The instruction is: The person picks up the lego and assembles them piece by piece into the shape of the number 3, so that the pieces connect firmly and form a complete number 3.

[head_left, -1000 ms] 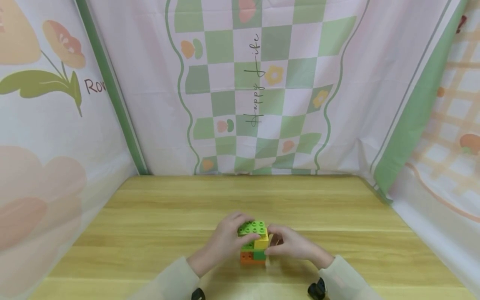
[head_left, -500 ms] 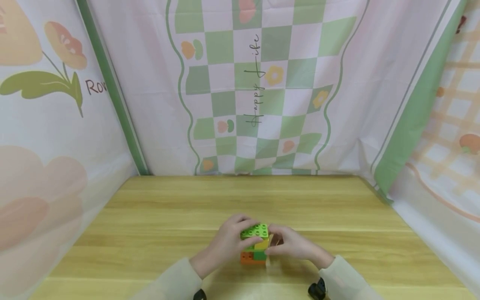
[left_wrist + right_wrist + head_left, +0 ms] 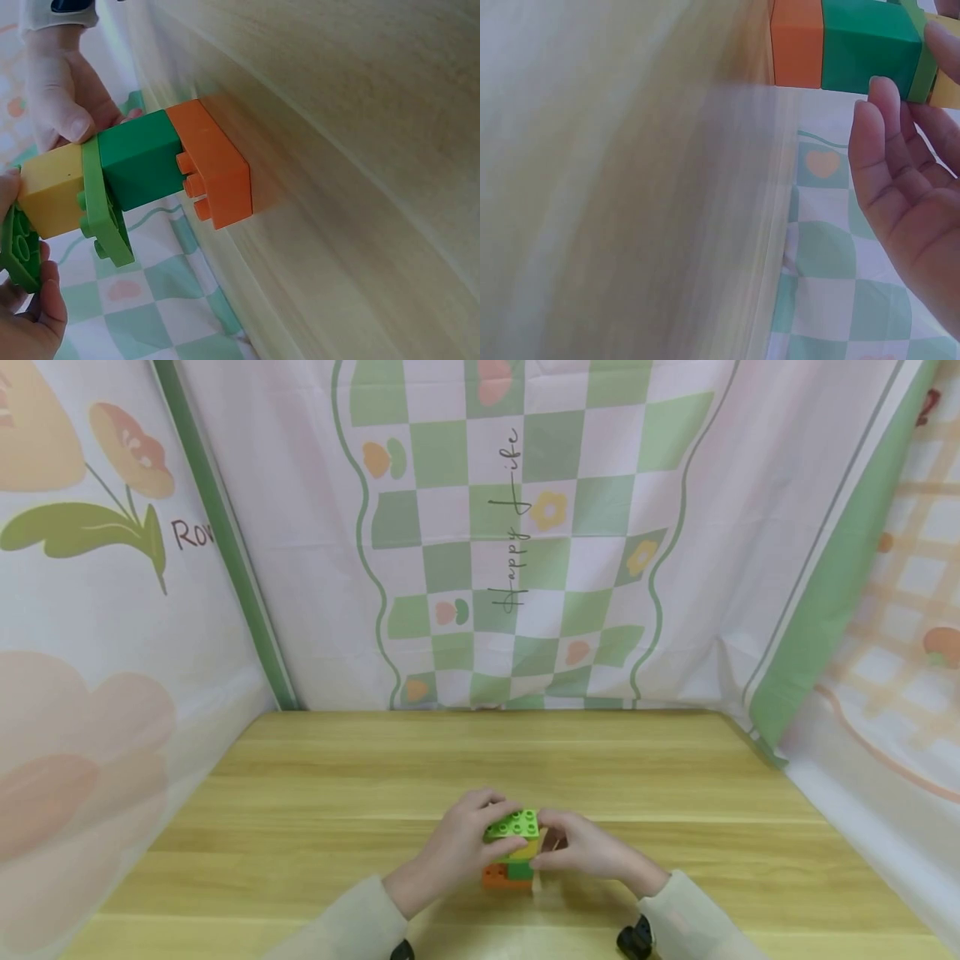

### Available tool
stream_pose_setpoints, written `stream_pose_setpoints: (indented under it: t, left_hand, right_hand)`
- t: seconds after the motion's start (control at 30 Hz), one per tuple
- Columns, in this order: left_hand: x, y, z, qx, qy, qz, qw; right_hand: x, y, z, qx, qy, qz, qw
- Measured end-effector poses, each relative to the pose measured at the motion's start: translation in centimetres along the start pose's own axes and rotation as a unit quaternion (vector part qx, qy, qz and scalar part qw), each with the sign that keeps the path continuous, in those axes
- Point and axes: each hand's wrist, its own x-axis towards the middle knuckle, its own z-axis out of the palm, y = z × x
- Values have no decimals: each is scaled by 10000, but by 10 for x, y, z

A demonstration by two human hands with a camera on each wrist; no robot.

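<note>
A small stack of toy bricks (image 3: 512, 850) stands on the wooden table (image 3: 315, 810), near its front edge and between the person's two hands. From the table up it runs orange brick (image 3: 214, 166), dark green brick (image 3: 139, 166), a thin light green plate (image 3: 101, 210), yellow brick (image 3: 51, 189), and a light green studded brick (image 3: 513, 823) on top. The left hand (image 3: 457, 843) wraps the left side of the stack, its fingers curled over the top brick and pinching it at the edge — a hold that looks meant to work on that upper piece. The right hand (image 3: 581, 850) comes in from the other side, its thumb and fingertips pressed against the yellow and green layers; judging by this, it steadies the lower part so the stack does not tip or slide. In the right wrist view the other fingers (image 3: 881, 150) lie straight and close together beside the dark green brick. The orange base sits flat on the table, which seems to take the weight, so neither hand has to lift. No box, tray or other container shows in any view — only the patterned cloth backdrop (image 3: 517, 535) hung round the table, and pale sleeves (image 3: 341, 918) at the wrists.
</note>
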Motion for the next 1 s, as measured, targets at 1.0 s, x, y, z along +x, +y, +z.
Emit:
stream_pose_setpoints:
  t: [1.0]
  left_hand:
    - [16,5,-16,820,-976,-185,9917]
  right_hand:
    - [0,0,1,-53,28,51,10000]
